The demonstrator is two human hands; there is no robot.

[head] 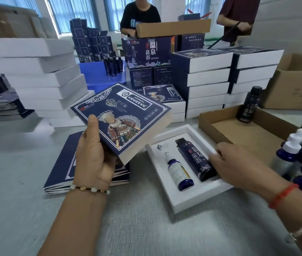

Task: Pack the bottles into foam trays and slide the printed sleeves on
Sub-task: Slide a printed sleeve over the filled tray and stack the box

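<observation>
My left hand [93, 156] holds a dark blue printed sleeve [126, 115] opened into a box shape, raised above the table left of centre. A white foam tray [166, 185] lies in front of me with a small blue dropper bottle [179, 172] and a tall dark bottle [196, 159] lying in its recesses. My right hand [233, 163] rests on the tray's right edge, fingers touching the tall bottle's side. Under my left hand lies a stack of flat sleeves [61, 174].
Loose dropper bottles [298, 157] stand at the right. A shallow cardboard tray [253, 133] behind them holds one upright dark bottle [249, 104]. Stacks of white boxes [41, 76] and sleeved boxes [209, 80] fill the back. Two people stand beyond the table.
</observation>
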